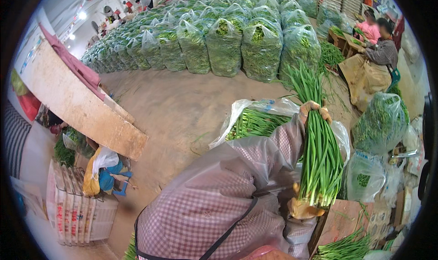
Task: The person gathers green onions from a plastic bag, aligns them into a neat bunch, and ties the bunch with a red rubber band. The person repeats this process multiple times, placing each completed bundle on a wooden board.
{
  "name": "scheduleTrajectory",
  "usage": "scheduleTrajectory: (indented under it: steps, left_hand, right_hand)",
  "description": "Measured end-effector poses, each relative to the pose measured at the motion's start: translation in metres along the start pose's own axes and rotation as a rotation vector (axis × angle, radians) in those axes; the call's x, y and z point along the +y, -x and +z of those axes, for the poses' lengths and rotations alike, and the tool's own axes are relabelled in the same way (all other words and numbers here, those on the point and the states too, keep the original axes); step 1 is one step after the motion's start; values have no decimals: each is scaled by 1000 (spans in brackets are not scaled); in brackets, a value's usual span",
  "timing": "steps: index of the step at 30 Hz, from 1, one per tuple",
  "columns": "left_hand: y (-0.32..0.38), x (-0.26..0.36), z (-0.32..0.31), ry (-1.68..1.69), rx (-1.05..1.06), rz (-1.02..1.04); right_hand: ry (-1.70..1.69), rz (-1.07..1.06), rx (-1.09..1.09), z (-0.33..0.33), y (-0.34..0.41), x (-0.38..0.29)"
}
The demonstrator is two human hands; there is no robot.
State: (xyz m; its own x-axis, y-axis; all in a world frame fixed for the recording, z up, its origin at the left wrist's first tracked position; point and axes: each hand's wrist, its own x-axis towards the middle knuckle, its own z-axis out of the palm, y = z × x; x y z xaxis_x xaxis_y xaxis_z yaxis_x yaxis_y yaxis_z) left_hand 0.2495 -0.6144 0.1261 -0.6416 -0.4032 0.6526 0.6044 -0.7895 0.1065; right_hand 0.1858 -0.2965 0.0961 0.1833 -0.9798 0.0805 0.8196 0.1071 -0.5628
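A long bundle of garlic chives [320,154] stands nearly upright in front of me, leaf tips up and pale cut ends down. My left hand [314,111], in a tan glove, is wrapped around its upper part. Down at the cut ends, my right hand [305,208] in an orange-tan glove cups the base, with its thumb along the side. Behind my left forearm lies an open clear plastic bag [224,131] holding more chives [258,123]. Translucent plastic covers my checked sleeve [212,184]. Loose chives [342,246] lie on a reddish-brown board [347,222] at lower right.
Rows of filled plastic bags [224,51] span the far floor. Two people [379,51] sit at wooden stands, upper right. Filled bags [379,123] crowd my right. Stacked white plastic crates [82,212] and a slanted board [89,95] are at left. Concrete floor [160,106] lies between.
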Motion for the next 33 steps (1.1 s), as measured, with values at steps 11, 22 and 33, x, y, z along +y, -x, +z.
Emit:
scheduleTrajectory:
  steps: [11,22,33]
  left_hand:
    - [8,12,36,-62,282,52]
    - [-23,-18,77,-917,-158,275]
    - [-38,-121,119,-1475,-640,-233]
  right_hand:
    - [329,-23,249,-19,51,-21]
    - [1283,-131,415,-41,80,-123]
    - [807,-680,841,25,-23,-154]
